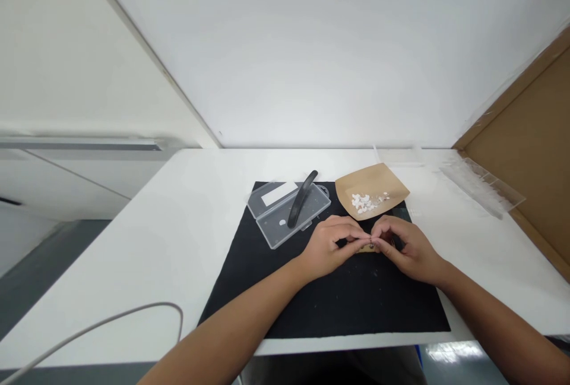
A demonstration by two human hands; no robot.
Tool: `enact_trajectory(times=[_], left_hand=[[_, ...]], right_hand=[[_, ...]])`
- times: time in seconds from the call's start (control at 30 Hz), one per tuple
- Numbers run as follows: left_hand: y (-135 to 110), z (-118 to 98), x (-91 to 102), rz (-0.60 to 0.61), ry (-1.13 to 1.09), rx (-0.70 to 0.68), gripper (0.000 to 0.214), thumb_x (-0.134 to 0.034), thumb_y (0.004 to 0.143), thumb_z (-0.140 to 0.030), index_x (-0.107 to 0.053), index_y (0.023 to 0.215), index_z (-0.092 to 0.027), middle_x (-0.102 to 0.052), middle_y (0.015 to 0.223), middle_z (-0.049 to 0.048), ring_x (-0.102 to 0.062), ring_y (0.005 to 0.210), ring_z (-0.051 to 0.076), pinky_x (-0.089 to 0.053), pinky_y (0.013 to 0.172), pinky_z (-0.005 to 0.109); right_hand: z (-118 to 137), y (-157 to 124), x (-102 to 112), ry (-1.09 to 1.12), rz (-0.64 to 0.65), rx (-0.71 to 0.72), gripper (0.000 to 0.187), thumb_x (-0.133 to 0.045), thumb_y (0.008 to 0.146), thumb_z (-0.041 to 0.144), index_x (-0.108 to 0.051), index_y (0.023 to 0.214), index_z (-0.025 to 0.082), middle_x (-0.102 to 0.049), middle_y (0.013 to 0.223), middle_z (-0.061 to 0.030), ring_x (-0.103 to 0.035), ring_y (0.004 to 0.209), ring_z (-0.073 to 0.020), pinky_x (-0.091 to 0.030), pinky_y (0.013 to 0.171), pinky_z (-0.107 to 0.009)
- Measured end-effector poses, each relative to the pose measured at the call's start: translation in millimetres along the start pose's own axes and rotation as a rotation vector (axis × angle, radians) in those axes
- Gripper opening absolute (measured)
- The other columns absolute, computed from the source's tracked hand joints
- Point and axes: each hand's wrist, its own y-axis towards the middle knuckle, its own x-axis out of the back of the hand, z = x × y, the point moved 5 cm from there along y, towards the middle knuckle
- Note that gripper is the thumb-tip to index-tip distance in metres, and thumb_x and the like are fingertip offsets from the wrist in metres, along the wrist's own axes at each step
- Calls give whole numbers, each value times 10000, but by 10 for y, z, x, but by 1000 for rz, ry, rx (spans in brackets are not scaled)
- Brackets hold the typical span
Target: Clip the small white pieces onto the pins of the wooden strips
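Note:
My left hand [335, 242] and my right hand [403, 247] meet over the black mat [329, 308], thumbs and fingertips pinched close together. Between the fingertips is a tiny dark, shiny piece [371, 245], too small to name. Just below it, partly covered by my fingers, shows a small tan block or card [366, 249]. Beyond my hands a brown paper tray [378, 180] holds small white flakes [363, 202] and clear bits. To the left lies an opened clear plastic case [271, 232], with a black curved handle-like tool [303, 198] resting across it.
A white label strip [279, 193] lies in the case's lid. Clear plastic boxes [483, 186] stand at the right by a brown board [525, 147]. A grey cable [120, 312] curves over the white table [178, 236] at front left. A wall rises behind.

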Motion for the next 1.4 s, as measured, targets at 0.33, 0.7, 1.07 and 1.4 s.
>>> enact_trajectory(times=[0.33,0.7,1.07,1.4], left_hand=[[2,77,92,162,190,-116,159,-767,985,-371,-788,1040,-223,-838,970,14,-774,859,146,-416,991,369],[-29,274,135,579,194,66,306,-777,940,-440,-768,1119,-193,-727,1049,64,-687,821,162,-504,772,287],[-27,339,85,483,-49,116,183,-718,996,-322,-825,971,-176,-758,971,86,-721,854,158,-553,792,261],[-10,272,31,464,-12,86,239,-720,1002,-387,-846,930,-197,-776,925,70,-733,828,155,-502,784,271]], right_hand=[[-25,-27,62,-83,-58,54,54,-625,1047,272,-660,1013,250,-659,904,-23,-597,743,-155,-494,663,-296],[38,-17,1,-312,-32,182,39,-659,1002,207,-672,1013,242,-650,882,-14,-589,690,-133,-473,617,-280],[74,-6,-94,-495,-27,246,53,-641,997,223,-680,961,221,-685,841,-12,-602,684,-143,-435,620,-299],[201,-34,-165,-684,18,416,30,-657,1000,189,-650,986,214,-713,885,-11,-637,770,-165,-416,683,-340]])
